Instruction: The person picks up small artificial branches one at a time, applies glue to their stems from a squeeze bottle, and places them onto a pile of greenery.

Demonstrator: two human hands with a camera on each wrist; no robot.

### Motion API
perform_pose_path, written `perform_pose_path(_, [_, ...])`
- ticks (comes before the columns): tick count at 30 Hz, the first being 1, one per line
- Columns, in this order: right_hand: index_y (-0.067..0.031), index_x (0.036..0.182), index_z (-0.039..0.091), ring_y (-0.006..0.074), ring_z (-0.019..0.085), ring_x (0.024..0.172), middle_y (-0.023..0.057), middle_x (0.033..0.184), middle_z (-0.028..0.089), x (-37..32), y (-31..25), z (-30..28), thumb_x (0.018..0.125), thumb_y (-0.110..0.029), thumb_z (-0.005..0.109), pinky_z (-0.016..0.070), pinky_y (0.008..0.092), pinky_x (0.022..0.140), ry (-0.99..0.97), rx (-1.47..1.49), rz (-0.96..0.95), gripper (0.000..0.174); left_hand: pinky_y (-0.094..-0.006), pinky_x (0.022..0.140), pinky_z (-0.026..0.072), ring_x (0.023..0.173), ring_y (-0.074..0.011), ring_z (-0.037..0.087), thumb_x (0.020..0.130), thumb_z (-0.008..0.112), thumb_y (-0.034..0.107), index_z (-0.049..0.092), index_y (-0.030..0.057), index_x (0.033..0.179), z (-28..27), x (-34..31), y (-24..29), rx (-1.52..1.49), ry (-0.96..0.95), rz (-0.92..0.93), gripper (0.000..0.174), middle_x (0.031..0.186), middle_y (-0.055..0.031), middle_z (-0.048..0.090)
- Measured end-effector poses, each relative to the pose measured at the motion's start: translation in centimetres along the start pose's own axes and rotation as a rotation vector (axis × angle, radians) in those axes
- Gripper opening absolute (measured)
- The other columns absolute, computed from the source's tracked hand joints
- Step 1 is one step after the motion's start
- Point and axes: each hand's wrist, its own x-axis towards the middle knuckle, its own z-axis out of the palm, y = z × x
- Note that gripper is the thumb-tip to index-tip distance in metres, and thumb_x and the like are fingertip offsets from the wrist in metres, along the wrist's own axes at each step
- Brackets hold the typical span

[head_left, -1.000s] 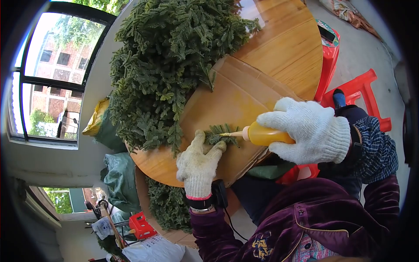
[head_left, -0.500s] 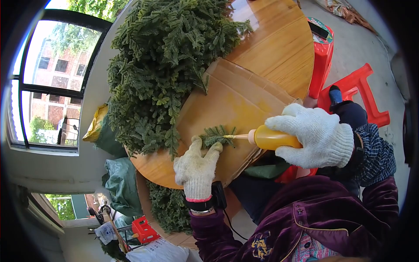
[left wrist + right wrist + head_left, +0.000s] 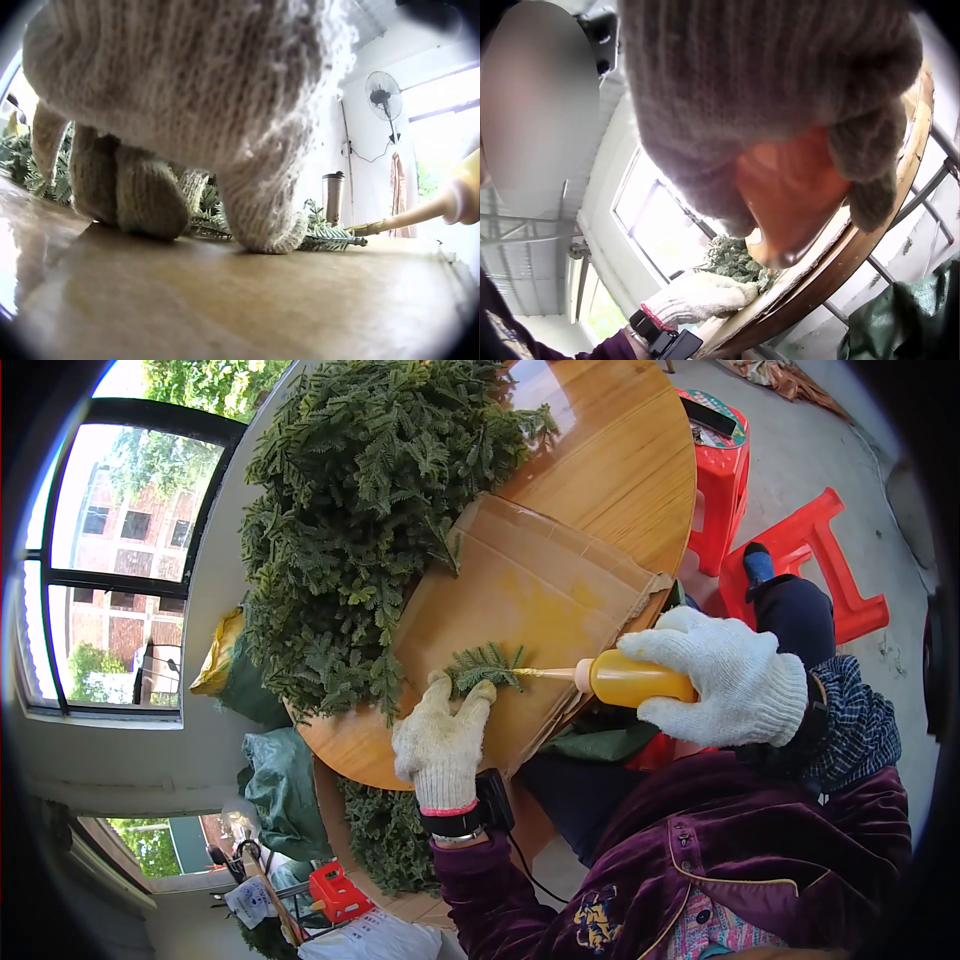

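A small green fir sprig (image 3: 487,668) lies on a flattened cardboard sheet (image 3: 540,585). My gloved left hand (image 3: 440,745) holds the sprig down at its leafy end, thumb and forefinger bent onto it; in the left wrist view the thumb (image 3: 262,217) stands on the cardboard in front of the twig. My gloved right hand (image 3: 725,675) grips a squeeze bottle (image 3: 640,678) of yellow liquid, laid over sideways. Its long narrow nozzle (image 3: 409,218) points at the stem end, where yellow matter coats the tip. The bottle's orange-looking body (image 3: 791,199) shows under the palm in the right wrist view.
A big heap of fir branches (image 3: 340,530) covers the far left of the round wooden table (image 3: 610,470). More greenery (image 3: 390,840) sits below the table edge. Red stools (image 3: 810,575), one bearing a phone (image 3: 708,416), stand at the right. Green sacks (image 3: 285,780) lie left.
The nozzle has drawn slightly back along the stem toward its end. Both hands keep their holds. The whole scene shifts a little left as the head turns.
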Motion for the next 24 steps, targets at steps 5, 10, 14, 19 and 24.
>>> perform_pose_path(5, [-0.0068, 0.127, 0.066, 0.0355, 0.069, 0.089, 0.0166, 0.104, 0.064, -1.0, 0.7, 0.7, 0.078, -0.022, 0.083, 0.0573, 0.0398, 0.080, 0.045, 0.070, -0.005, 0.054, -0.0500, 0.085, 0.0529, 0.105, -0.0328, 0.068, 0.086, 0.065, 0.062, 0.066, 0.0193, 0.131, 1.3, 0.5, -0.9, 0.023, 0.049, -0.002, 0.062, 0.100, -0.0029, 0.076])
perform_pose_path(10, [-0.0060, 0.125, 0.066, 0.0353, 0.069, 0.089, 0.0166, 0.104, 0.064, -1.9, 0.5, 1.0, 0.077, -0.022, 0.083, 0.0570, 0.0395, 0.080, 0.060, 0.077, 0.018, 0.053, -0.0486, 0.085, 0.0533, 0.104, -0.0306, 0.069, 0.086, 0.065, 0.062, 0.066, 0.0194, 0.131, 0.9, 0.0, -0.4, 0.049, 0.043, -0.001, 0.062, 0.101, -0.0031, 0.076])
perform_pose_path(14, [-0.0054, 0.125, 0.066, 0.0353, 0.069, 0.090, 0.0167, 0.102, 0.064, -2.3, 0.1, 0.9, 0.077, -0.021, 0.084, 0.0569, 0.0398, 0.080, 0.048, 0.087, 0.052, 0.053, -0.0479, 0.086, 0.0536, 0.104, -0.0304, 0.069, 0.086, 0.065, 0.062, 0.067, 0.0196, 0.131, 0.5, -0.4, 0.3, 0.029, 0.029, -0.023, 0.062, 0.102, -0.0037, 0.076])
perform_pose_path(19, [-0.0051, 0.124, 0.066, 0.0352, 0.068, 0.088, 0.0169, 0.099, 0.064, -2.6, 0.3, 1.2, 0.077, -0.020, 0.084, 0.0566, 0.0396, 0.079, 0.046, 0.116, 0.062, 0.052, -0.0486, 0.086, 0.0539, 0.104, -0.0312, 0.069, 0.087, 0.065, 0.062, 0.068, 0.0200, 0.127, 0.9, -0.3, -0.2, 0.044, 0.085, -0.011, 0.059, 0.102, -0.0039, 0.076])
perform_pose_path(24, [-0.0033, 0.125, 0.065, 0.0300, 0.069, 0.088, 0.0145, 0.102, 0.066, -2.7, 2.0, 1.0, 0.077, -0.019, 0.083, 0.0565, 0.0384, 0.080, 0.062, 0.131, 0.004, 0.054, -0.0494, 0.085, 0.0546, 0.104, -0.0339, 0.068, 0.088, 0.064, 0.059, 0.069, 0.0207, 0.124, 1.2, -0.7, -0.2, 0.082, 0.162, 0.050, 0.053, 0.102, -0.0045, 0.076])
